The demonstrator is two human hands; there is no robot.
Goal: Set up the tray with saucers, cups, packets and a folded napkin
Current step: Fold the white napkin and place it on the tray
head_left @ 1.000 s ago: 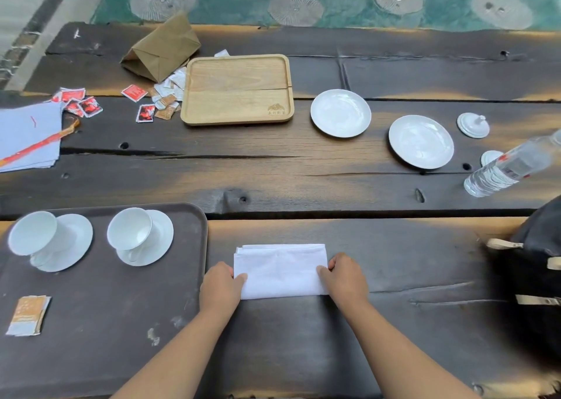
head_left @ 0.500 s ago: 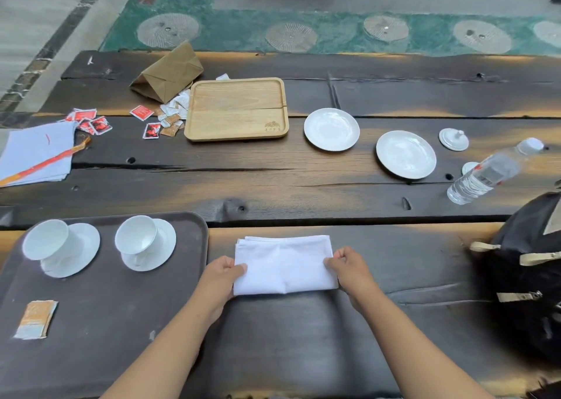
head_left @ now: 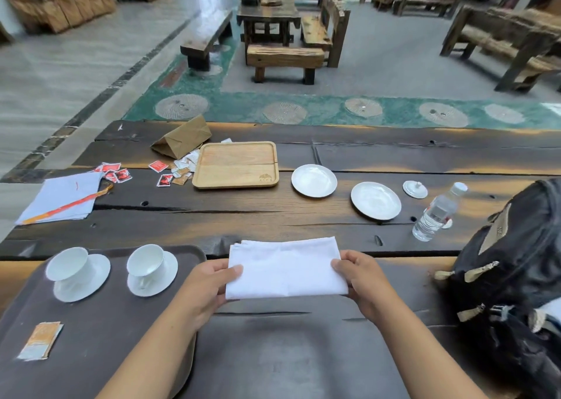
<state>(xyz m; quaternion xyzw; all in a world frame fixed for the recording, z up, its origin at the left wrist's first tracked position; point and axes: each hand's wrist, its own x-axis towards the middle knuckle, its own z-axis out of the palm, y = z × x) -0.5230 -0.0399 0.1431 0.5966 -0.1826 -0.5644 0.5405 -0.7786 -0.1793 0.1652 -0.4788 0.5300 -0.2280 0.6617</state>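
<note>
- A person's left hand (head_left: pixel 209 283) and right hand (head_left: pixel 361 280) each pinch one short end of a folded white napkin (head_left: pixel 285 268). The thumbs are on top and the fingers beneath. The hands are apart, with the cloth stretched flat between them.
- The napkin is held over the dark tabletop (head_left: pixel 273 216), just right of a dark tray (head_left: pixel 100 332). The left forearm crosses the tray's near right corner.
- On the tray's far side stand a left cup (head_left: pixel 68 265) and a right cup (head_left: pixel 145 260), both white. They sit on a left saucer (head_left: pixel 101 269) and a right saucer (head_left: pixel 170 269).
- An orange-and-white packet (head_left: pixel 41 339) lies near the tray's near left corner, well apart from the cups.
- Farther back on the tabletop sits a pale wooden tray (head_left: pixel 235 164). To its right lie a third saucer (head_left: pixel 314 180) and a fourth saucer (head_left: pixel 375 200), close together but not touching.
- Right of those are a small white lid (head_left: pixel 415 189) and a clear water bottle (head_left: pixel 437 213). A black backpack (head_left: pixel 516 262) fills the right edge.
- Left of the wooden tray, a brown paper bag (head_left: pixel 182 137) lies on its side, with loose sachets (head_left: pixel 182 167) spilled beside it.
- Red sachets (head_left: pixel 115 172) are scattered farther left, next to a pale sheet (head_left: pixel 60 198) crossed by an orange strip.
</note>
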